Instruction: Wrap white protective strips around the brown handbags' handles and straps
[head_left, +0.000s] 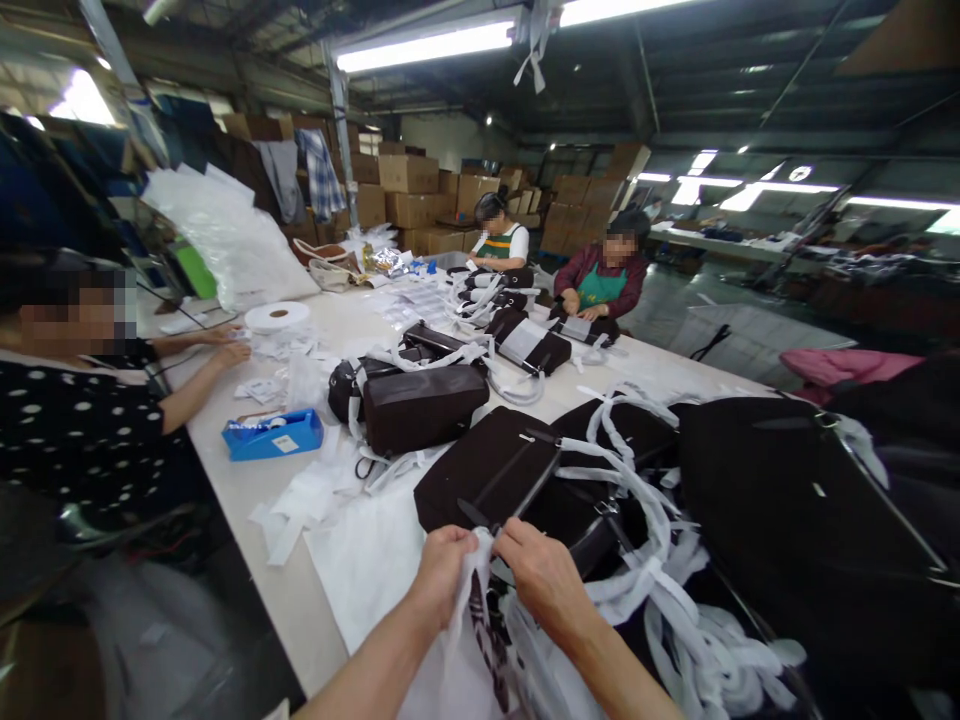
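My left hand (444, 572) is closed in a pinch on the top edge of a thin white wrapping sheet (457, 655). Close beside it, the fingers of my right hand (541, 570) also pinch together at the sheet's edge. A dark patterned strip (486, 635) hangs below, between my hands, partly covered by the white material. Just beyond my fingertips lies a dark brown bag (480, 465) with a zipper along its edge. To the right, bag handles wrapped in white strips (649, 540) loop over other dark bags.
A large dark bag (795, 540) lies at the right. More bags (427, 400) cover the table (255, 520) ahead. A blue tape dispenser (274, 436) and a white roll (277, 316) are at the left. One person sits at the left; two others work at the far side.
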